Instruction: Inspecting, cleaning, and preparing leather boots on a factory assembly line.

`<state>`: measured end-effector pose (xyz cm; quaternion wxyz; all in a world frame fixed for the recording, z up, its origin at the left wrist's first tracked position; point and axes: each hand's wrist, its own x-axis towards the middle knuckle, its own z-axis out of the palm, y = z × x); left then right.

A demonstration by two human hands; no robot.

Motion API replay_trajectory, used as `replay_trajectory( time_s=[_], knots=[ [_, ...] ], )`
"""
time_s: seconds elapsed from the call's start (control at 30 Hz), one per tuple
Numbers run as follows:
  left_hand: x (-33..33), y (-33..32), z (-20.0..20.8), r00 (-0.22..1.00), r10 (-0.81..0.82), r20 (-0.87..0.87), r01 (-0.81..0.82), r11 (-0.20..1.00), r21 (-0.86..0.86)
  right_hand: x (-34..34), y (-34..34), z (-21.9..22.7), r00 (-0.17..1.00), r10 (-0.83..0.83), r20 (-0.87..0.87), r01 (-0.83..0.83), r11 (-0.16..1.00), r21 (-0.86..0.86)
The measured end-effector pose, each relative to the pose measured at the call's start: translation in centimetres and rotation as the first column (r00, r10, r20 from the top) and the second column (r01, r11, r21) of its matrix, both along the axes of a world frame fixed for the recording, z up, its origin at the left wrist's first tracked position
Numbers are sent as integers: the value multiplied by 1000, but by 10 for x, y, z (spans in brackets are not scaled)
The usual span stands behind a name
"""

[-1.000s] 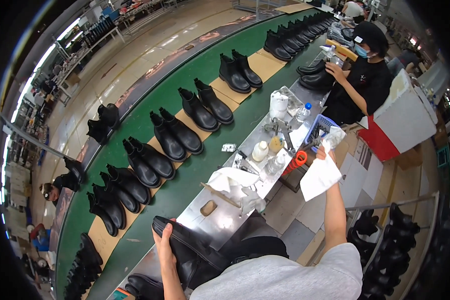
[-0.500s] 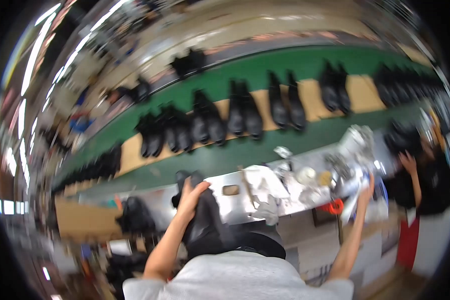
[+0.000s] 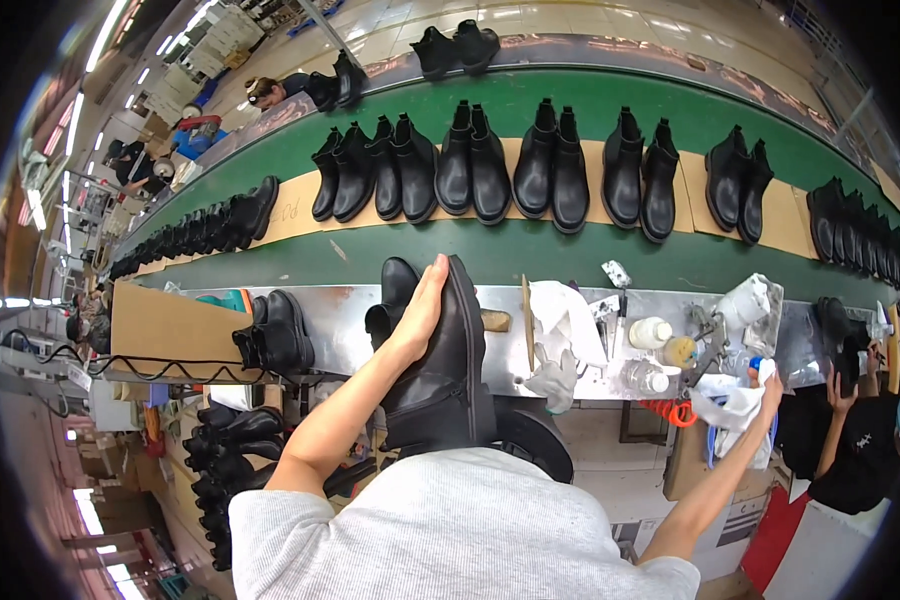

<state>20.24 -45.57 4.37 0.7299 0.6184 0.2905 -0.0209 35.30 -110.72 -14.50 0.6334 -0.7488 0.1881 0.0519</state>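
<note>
My left hand (image 3: 420, 318) is wrapped round a black ankle boot (image 3: 438, 375) in front of my chest, its fingers lying along the boot's side. The boot's toe points away from me and its sole edge faces right. Beyond my left forearm, another black boot (image 3: 398, 285) stands on the metal bench. Far out to the right, my right hand (image 3: 768, 388) is closed on a white cloth (image 3: 738, 408) by the bench edge. A small blue cap (image 3: 755, 364) is close to its fingers; whether they touch it I cannot tell.
Pairs of black boots (image 3: 552, 170) line cardboard on the green conveyor (image 3: 370, 250). White bottles (image 3: 650, 333), a glove (image 3: 550, 380) and a tan block (image 3: 495, 320) lie on the bench (image 3: 340, 300). A cardboard box (image 3: 175, 330) stands left; a co-worker's hand (image 3: 840, 390) is at right.
The view has steadied from blur and swung round. My left hand and its boot are further forward, the boot's sole edge now plain. My right hand has shifted slightly right, with white cloth at it.
</note>
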Motion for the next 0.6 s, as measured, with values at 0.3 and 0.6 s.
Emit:
replay_trajectory(
  time_s=[0.3, 0.6],
  knots=[
    [-18, 13, 12, 998, 68, 10, -66, 986, -152, -121, 458, 174, 605, 768, 211, -740, 444, 506],
    [-42, 45, 12, 988, 147, 34, -150, 986, 76, -110, 566, 185, 582, 797, 160, -762, 466, 450]
  ],
)
